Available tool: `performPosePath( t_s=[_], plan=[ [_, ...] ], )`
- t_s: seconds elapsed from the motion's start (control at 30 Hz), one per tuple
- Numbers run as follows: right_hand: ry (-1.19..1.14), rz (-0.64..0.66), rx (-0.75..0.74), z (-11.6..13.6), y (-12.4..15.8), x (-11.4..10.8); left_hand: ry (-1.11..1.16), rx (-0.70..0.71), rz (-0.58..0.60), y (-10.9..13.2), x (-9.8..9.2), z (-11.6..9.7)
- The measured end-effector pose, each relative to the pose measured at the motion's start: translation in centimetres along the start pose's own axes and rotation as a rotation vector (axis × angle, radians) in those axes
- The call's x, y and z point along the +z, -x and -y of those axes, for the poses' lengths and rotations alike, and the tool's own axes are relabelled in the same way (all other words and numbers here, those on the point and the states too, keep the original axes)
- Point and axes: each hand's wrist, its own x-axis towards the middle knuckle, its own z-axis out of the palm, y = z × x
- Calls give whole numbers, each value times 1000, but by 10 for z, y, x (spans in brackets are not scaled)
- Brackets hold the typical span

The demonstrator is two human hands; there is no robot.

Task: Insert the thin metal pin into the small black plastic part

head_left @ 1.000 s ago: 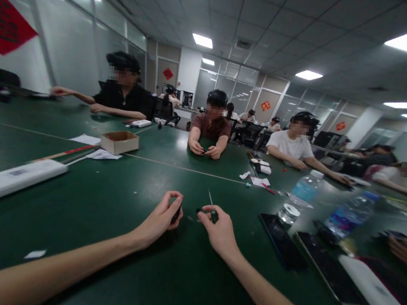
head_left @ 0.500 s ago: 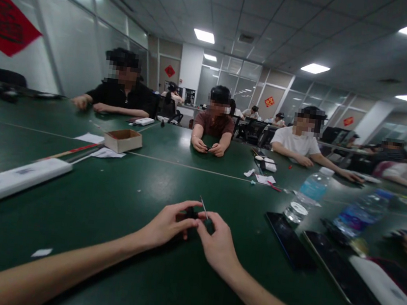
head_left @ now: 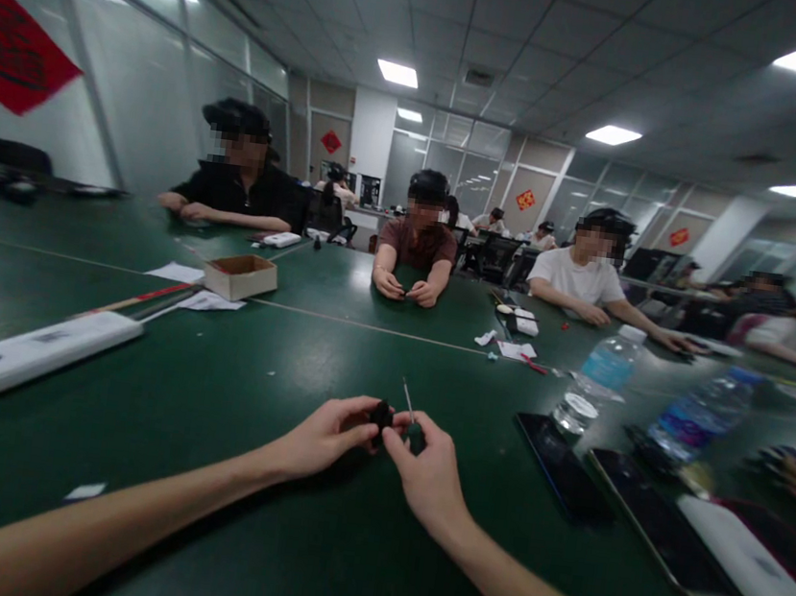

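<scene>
Between the thumb and fingers of my left hand [head_left: 327,436] is a small black part [head_left: 381,416], too dark to make out in detail. My right hand [head_left: 430,462] is closed on a screwdriver with a dark green handle [head_left: 415,437]; its thin metal shaft [head_left: 407,395] points up and away. The right thumb and fingertip come up against the right side of the black part. Both hands are just above the green table [head_left: 296,537], close together.
An open cardboard box [head_left: 241,279] and a long white device [head_left: 39,351] lie at the left. At the right are a clear bottle [head_left: 595,375], a blue-labelled bottle [head_left: 703,413], a dark phone [head_left: 562,465] and another phone [head_left: 664,524]. Several people sit around.
The black part has come up into clearer view between my left fingers. The screwdriver has shifted slightly right and stands a little higher. Across the table, the person in black has drawn one hand in.
</scene>
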Motion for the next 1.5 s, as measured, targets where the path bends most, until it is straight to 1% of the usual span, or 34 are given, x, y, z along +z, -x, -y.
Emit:
performPosePath(
  t_s=[0.17,0.37,0.53,0.6,0.7,0.83,0.93,1.03,1.13,1.23,1.3,1.37,1.5],
  plan=[
    [17,-4,13,2,1,0,-78,8,10,1,0,-4],
    [7,4,18,-1,-1,-2,-76,13,38,1,1,-8],
    [-67,63,52,-7,-6,-3,-144,42,128,1,-2,-12],
    [-104,71,64,-9,-8,-3,-191,50,144,2,-3,-14],
    [-103,54,84,-14,-8,-1,-249,50,145,3,-4,-13],
    [-44,-14,117,-21,-8,1,-265,34,140,4,-3,-12],
    [-15,-44,122,-24,-9,2,-172,7,135,4,-2,-12],
    [-45,-19,105,-20,-10,2,-10,-62,95,3,-2,-10],
    [-79,20,72,-15,-11,1,170,-140,7,2,-3,-5],
    [-45,10,43,-11,-10,-2,373,-193,-100,0,-6,1],
    [33,5,0,-10,-10,-5,475,-203,-165,-2,-9,4],
    [164,34,-88,-10,-11,-11,536,-193,-207,-4,-12,7],
    [455,141,-304,-13,-15,-22,600,-180,-218,-5,-15,8]
  ],
)
